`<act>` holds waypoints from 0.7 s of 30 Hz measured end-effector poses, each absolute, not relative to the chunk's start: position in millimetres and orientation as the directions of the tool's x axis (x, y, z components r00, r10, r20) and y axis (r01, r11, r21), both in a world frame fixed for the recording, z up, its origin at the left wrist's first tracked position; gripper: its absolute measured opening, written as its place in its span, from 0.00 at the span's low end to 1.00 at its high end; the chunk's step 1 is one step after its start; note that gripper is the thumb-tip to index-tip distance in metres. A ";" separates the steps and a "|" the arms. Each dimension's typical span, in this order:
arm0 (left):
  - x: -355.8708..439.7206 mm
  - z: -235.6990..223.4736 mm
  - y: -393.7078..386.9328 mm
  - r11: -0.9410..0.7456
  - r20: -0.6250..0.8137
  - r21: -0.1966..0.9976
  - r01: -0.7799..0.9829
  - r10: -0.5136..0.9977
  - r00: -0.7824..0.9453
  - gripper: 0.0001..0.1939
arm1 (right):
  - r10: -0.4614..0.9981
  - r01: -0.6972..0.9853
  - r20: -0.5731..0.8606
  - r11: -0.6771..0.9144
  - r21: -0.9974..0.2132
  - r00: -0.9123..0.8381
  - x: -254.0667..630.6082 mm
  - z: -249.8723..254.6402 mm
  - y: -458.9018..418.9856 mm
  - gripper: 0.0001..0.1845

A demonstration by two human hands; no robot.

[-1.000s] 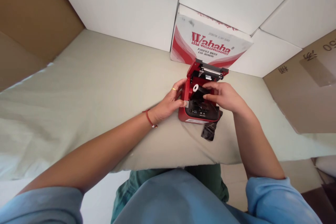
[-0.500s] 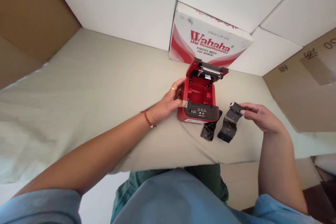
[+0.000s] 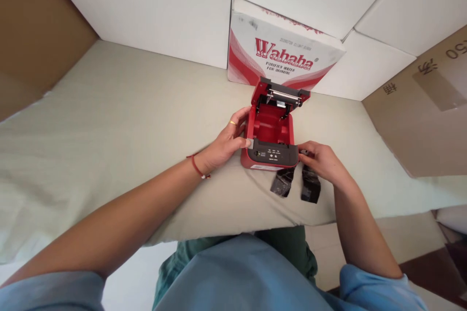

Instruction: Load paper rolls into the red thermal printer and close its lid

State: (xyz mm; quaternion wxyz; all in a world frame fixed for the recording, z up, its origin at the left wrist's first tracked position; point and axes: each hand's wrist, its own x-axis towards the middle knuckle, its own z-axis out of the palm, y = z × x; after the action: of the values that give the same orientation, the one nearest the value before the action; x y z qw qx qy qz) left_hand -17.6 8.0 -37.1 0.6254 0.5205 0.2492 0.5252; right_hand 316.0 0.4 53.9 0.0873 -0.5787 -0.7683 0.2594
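Observation:
A red and black label printer (image 3: 272, 129) stands on the cloth with its lid (image 3: 280, 92) raised and its red inside bare. My left hand (image 3: 229, 143) grips its left side, thumb on the grey tab at the front corner. Against the printer's right front corner, my right hand (image 3: 321, 159) pinches a small roll of black patterned strip. The loose end of that strip (image 3: 311, 187) hangs down below my fingers, and the roll itself is mostly hidden by them. Another piece of black strip (image 3: 282, 182) lies at the printer's front edge, partly under it.
Behind the printer stands a white and red Wahaha water carton (image 3: 284, 53), close to the raised lid. White boxes (image 3: 164, 9) line the back. Brown cartons stand at the left (image 3: 40, 34) and right (image 3: 423, 116). Pale cloth (image 3: 127, 121) covers the surface, whose front edge is near my lap.
My right hand has moved left with the black roll, from apart to beside the printer's right front corner. My left hand keeps its hold. The view has shifted slightly.

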 end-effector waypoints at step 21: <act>-16.7 -35.2 10.2 -0.134 0.274 0.914 -0.383 0.901 0.338 0.53 | 0.843 0.701 -0.243 0.202 -0.684 -0.480 284.2 161.7 -2.9 0.28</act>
State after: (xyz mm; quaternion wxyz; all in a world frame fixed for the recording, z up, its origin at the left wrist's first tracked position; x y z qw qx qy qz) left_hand -16.7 10.2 -35.2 0.6131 0.5412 0.2390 0.5235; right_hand 284.2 -2.9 161.7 0.0925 -0.5014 -0.7698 0.3839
